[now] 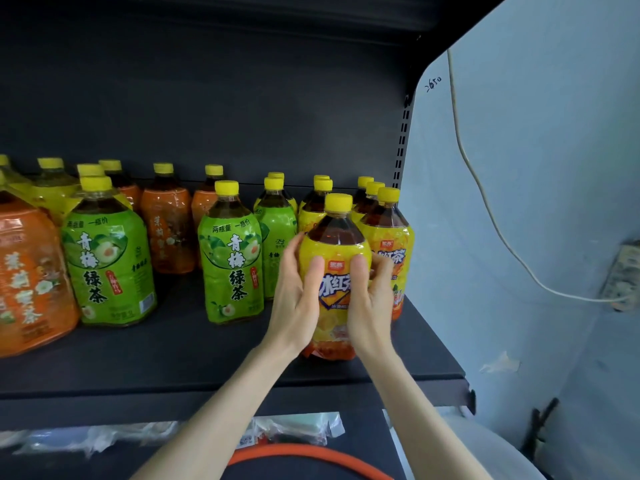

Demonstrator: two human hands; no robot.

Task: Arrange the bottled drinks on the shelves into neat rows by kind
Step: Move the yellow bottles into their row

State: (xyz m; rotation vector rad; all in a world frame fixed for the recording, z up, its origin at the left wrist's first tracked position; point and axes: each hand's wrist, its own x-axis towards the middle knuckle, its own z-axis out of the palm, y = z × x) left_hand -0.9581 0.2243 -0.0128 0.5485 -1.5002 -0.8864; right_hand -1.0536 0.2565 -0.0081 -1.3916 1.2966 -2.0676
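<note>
Mid-step on the iced red tea row; both hands clamped round one yellow-label bottle, left hand on its left side, right hand on its right, thumbs across the label; bottle upright at the front right of the shelf, just ahead of the other yellow-label bottles by the end panel; base maybe resting on the shelf, hard to tell behind the wrists; green-label bottles just to the left, orange-label bottles further back. Next up, probably: nudge it square in front of its own kind, label out, without knocking the neighbours.
</note>
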